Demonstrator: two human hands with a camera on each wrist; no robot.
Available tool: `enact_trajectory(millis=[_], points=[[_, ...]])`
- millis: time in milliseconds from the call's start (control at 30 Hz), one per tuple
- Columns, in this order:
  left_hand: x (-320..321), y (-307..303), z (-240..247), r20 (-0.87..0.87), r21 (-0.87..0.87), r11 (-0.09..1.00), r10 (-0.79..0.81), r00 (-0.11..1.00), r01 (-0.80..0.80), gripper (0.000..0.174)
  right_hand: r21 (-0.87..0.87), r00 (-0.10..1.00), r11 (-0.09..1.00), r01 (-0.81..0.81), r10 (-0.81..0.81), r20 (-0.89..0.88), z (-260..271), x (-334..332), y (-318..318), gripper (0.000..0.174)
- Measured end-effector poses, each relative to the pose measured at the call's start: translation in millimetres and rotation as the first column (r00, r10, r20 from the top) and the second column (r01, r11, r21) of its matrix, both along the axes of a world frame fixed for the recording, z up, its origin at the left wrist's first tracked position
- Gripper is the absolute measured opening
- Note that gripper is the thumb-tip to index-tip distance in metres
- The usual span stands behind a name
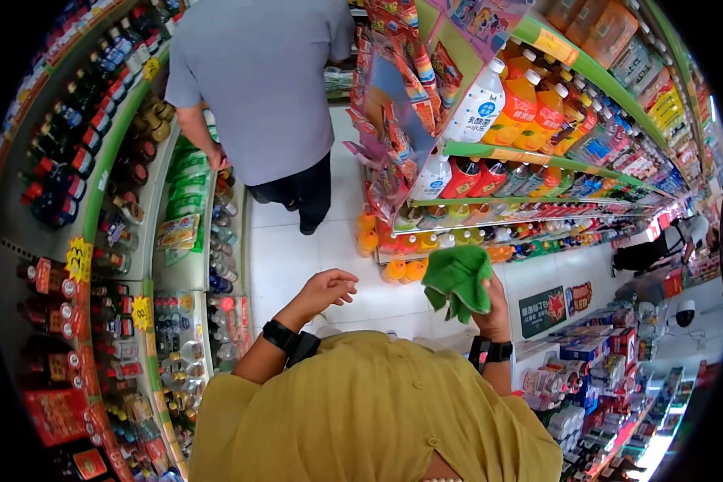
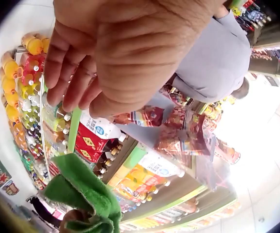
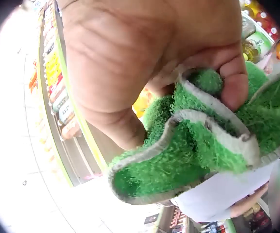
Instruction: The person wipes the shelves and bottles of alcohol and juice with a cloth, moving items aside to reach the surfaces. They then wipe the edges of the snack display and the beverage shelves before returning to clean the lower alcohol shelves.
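A folded green cloth [image 1: 458,283] with a pale stitched edge hangs from my right hand [image 1: 494,309], in front of the drink shelves. In the right wrist view, the thumb and curled fingers of that hand [image 3: 130,63] grip the bunched cloth [image 3: 188,141]. My left hand [image 1: 328,291] is held over the white floor on the other side, fingers loosely bent and nothing in them. The left wrist view shows its palm [image 2: 135,53] and relaxed fingers, with the green cloth [image 2: 84,194] lower down.
Ahead in the aisle stands a person in a grey shirt [image 1: 253,88]. Shelves of dark bottles [image 1: 64,161] line the left side. A drink rack with orange bottles [image 1: 538,112] and hanging snack bags [image 1: 410,72] is on the right. Another person [image 1: 667,241] is far right.
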State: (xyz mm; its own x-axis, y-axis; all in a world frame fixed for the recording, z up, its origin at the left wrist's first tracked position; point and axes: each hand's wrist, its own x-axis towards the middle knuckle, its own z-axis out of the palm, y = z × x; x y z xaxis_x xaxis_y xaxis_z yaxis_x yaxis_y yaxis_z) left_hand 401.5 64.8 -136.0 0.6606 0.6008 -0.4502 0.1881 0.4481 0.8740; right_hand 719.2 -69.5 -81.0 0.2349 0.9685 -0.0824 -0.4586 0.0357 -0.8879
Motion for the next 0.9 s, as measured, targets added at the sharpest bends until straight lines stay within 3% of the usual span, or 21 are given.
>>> enact_trajectory(millis=[267,467,600,733,900], points=[[-56,19,-16,0.077,-0.039,0.991,0.132,0.988,-0.129,0.03,0.052,0.912,0.985,0.163,-0.17,0.374,47,-38,72,0.036],[-117,35,-39,0.035,-0.039,0.976,0.217,0.975,-0.216,0.029,0.166,0.882,0.945,0.281,-0.322,0.345,66,-83,107,0.03],[-158,47,-48,-0.023,-0.002,0.957,0.29,0.957,-0.29,0.03,0.145,0.854,0.923,0.355,-0.384,0.351,60,-98,116,0.026],[-183,56,-41,-0.011,-0.001,0.935,0.354,0.935,-0.354,0.031,0.122,0.91,0.964,0.236,-0.263,0.32,70,-103,124,0.027],[-168,60,-7,0.176,-0.01,0.957,0.287,0.942,-0.29,0.039,-0.049,0.869,0.991,-0.122,0.131,0.476,61,-129,149,0.031]])
